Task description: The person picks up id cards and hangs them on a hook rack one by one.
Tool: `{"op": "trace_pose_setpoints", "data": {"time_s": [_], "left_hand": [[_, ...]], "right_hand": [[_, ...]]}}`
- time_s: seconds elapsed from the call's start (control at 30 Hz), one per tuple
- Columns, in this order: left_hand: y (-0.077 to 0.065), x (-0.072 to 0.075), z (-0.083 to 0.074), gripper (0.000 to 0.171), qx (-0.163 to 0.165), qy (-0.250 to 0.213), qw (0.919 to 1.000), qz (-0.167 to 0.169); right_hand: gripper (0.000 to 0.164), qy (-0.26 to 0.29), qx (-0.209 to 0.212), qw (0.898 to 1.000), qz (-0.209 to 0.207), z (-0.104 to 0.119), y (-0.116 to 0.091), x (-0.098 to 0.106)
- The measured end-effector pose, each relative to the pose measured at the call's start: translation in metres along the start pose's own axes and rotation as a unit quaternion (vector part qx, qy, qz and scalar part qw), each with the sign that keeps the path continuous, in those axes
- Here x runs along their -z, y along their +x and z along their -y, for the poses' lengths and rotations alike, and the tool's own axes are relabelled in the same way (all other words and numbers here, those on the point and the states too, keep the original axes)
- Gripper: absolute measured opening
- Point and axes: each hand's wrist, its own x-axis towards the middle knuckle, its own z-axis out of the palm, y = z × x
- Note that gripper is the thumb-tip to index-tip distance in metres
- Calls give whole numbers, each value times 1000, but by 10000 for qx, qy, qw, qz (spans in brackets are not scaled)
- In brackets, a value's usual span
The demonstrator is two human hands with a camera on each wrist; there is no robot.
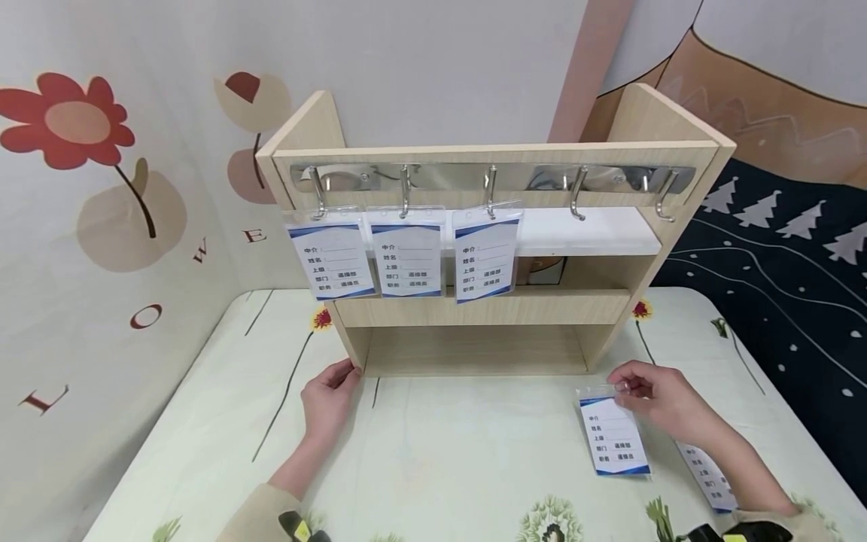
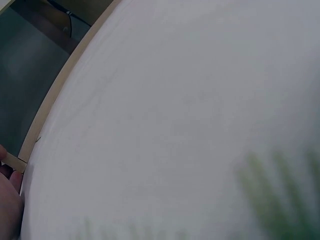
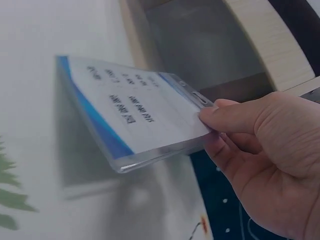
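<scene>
My right hand [image 1: 660, 395] pinches a name badge [image 1: 615, 436] in a clear plastic sleeve by its slotted top edge. In the right wrist view the badge [image 3: 120, 107] is tilted above the tablecloth, thumb on its printed face. At the lower left corner of a wooden hook shelf [image 1: 484, 309], my left hand [image 1: 330, 399] grips the side panel between thumb and fingers. Three badges hang side by side from the left hooks: one at the left [image 1: 332, 260], one in the middle [image 1: 409, 260], one further right [image 1: 486, 256]. The two right hooks [image 1: 579, 192] carry nothing.
Another badge [image 1: 707, 476] lies on the table, partly hidden under my right forearm. A metal hook strip [image 1: 447, 178] spans the shelf's upper front. The flowered tablecloth [image 1: 440, 452] covers the table, with a printed curtain [image 1: 169, 188] behind it at the left.
</scene>
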Motion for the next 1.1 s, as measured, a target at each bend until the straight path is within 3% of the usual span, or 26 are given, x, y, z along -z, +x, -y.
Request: {"op": "trace_pose_setpoints", "data": {"time_s": [0.4, 0.7, 1.1], "left_hand": [[0, 0, 1, 24, -55, -41, 10000, -11], [1, 0, 3, 24, -88, -45, 9999, -89], [-2, 1, 0, 24, -135, -34, 9999, -101]], "right_hand": [[21, 19, 117, 9999, 14, 17, -1, 12], [22, -32, 347, 9992, -209, 32, -7, 25], [34, 195, 1322, 9858, -1021, 62, -10, 44]]}}
